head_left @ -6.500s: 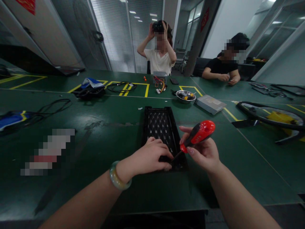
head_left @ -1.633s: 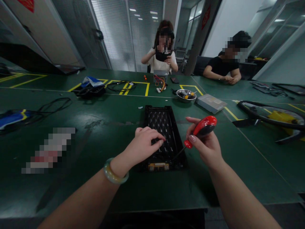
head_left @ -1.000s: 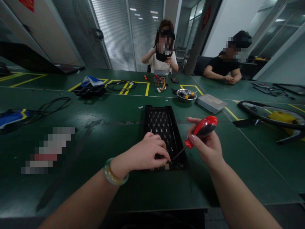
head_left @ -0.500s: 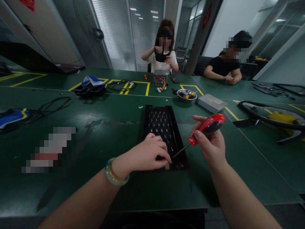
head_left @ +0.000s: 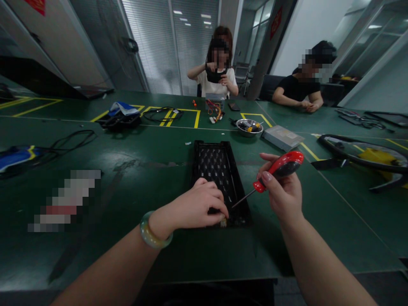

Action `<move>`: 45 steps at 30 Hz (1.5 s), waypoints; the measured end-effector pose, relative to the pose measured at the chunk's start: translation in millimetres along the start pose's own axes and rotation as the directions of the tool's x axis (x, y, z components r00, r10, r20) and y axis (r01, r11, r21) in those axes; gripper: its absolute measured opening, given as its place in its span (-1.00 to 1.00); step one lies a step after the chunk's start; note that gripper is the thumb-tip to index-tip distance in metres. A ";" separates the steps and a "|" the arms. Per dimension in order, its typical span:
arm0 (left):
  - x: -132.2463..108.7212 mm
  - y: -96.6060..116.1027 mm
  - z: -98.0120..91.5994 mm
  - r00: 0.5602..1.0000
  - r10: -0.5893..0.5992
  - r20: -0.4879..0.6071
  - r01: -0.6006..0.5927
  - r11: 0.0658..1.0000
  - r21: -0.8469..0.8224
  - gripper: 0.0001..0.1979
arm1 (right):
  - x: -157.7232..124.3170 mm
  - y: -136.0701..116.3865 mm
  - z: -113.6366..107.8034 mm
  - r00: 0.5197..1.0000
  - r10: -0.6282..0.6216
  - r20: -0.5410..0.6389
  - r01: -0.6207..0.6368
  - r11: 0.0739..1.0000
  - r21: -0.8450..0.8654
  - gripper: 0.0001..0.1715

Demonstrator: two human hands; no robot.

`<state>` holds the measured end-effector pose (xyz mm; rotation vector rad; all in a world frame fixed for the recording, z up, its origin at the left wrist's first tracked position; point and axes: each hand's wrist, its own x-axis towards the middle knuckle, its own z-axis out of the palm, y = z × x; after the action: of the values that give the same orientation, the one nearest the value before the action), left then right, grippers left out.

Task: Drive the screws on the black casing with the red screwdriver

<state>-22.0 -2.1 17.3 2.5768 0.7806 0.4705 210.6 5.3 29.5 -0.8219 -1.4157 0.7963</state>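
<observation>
A black rectangular panel (head_left: 236, 182) with rows of small slots lies on the green table. My left hand (head_left: 202, 205), a bangle at its wrist, rests over the panel's near part; its thumb and forefinger pinch close to a small light-coloured piece (head_left: 223, 222) at the near edge. Whether the fingertips grip that piece is too small to tell. My right hand (head_left: 282, 185) holds a red and black screwdriver (head_left: 285, 165) by its handle, tilted, to the right of the panel. The screwdriver's thin shaft points down left, its tip beside my left fingertips.
Beyond the panel stand a metal bowl (head_left: 249, 127) of small parts and a grey metal box (head_left: 283, 138). A black frame with yellow material (head_left: 379, 161) lies right. Blue-and-black items and cables are at left. Two people sit across the table (head_left: 153, 263).
The screwdriver and my right hand have shifted very slightly to the right. My left hand stays in place over the panel.
</observation>
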 end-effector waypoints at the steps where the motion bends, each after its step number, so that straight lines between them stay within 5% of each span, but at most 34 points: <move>1: -0.1 0.2 -0.4 1.000 -0.001 0.001 0.001 1.000 0.002 -0.86 | -0.1 0.0 0.1 1.000 -0.001 -0.001 0.001 1.000 0.005 -0.58; 6: 0.6 0.7 -5.8 0.998 -0.053 -0.017 0.053 0.999 0.009 -0.86 | -1.2 2.4 0.5 1.000 -0.010 -0.029 0.010 1.000 0.003 -0.64; 9: 1.0 -2.9 -8.8 0.973 -0.174 -0.150 0.177 0.984 0.010 -0.83 | 0.4 4.6 0.5 0.999 -0.014 -0.048 0.011 0.998 -0.056 -0.66; 15: -0.9 -19.7 -8.2 0.788 -0.436 -0.435 0.433 0.894 -0.111 -0.78 | 4.7 8.8 0.7 0.983 -0.176 0.050 0.181 0.901 -0.395 -0.74; 19: -2.2 -31.9 -7.4 0.684 -0.505 -0.526 0.411 0.863 -0.293 -0.68 | 3.9 16.4 0.8 0.979 -0.081 0.189 0.148 0.916 -0.373 -0.69; 23: -2.6 -39.4 -7.6 0.602 -0.553 -0.577 0.373 0.833 -0.409 -0.65 | 4.3 25.4 -1.4 0.917 0.003 0.399 0.212 0.844 -0.492 -0.61; 26: -2.7 -42.8 -7.2 0.589 -0.581 -0.562 0.400 0.814 -0.421 -0.66 | 6.2 30.7 -2.2 0.879 0.073 0.471 0.259 0.756 -0.601 -0.46; 31: -2.8 -46.3 -6.1 0.600 -0.589 -0.541 0.426 0.808 -0.406 -0.69 | 11.4 39.0 1.2 0.889 0.096 0.447 0.310 0.591 -0.744 -0.36; 45: -4.7 -55.2 -6.9 0.561 -0.604 -0.566 0.513 0.790 -0.335 -0.78 | 19.4 55.5 8.8 0.792 0.180 0.583 0.471 0.427 -0.772 -0.37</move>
<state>-53.3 39.1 -3.6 1.8290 1.6743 1.1803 202.7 50.3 -8.7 -1.2743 -2.5686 0.0038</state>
